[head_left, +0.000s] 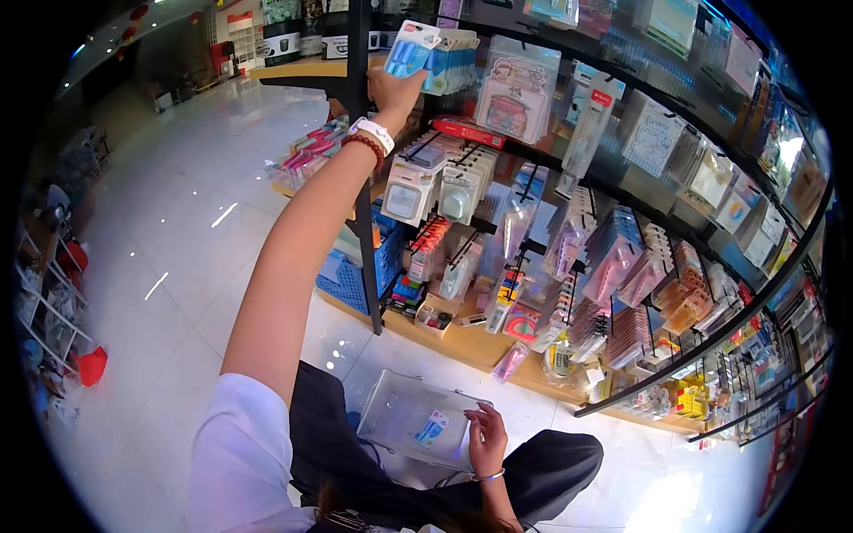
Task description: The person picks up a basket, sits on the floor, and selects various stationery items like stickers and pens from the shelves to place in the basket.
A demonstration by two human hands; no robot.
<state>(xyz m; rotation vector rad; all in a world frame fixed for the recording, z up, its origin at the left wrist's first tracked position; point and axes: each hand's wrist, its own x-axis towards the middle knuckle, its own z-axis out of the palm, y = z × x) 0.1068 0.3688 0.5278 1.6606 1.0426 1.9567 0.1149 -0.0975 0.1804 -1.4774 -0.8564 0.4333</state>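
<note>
My left hand point(395, 91) is stretched up to the top left of the display rack, its fingers closed on a carded pack point(409, 49) with light-blue, stick-like pieces. That pack is tilted in front of a row of similar hanging packs point(456, 62); its exact contents are too small to make out. Low down, my right hand point(487, 440) is at the right side of a clear plastic bin point(382, 417), fingers loosely bent and apart, with nothing visible in them. Inside the bin lies a similar blue-and-white pack point(432, 428).
The black-framed rack curves away to the right, full of hanging stationery packs point(520, 89). A black upright post point(362, 178) stands beside my left forearm. A blue basket point(351, 280) sits on the bottom shelf. Shiny white tiled floor point(178, 231) spreads to the left.
</note>
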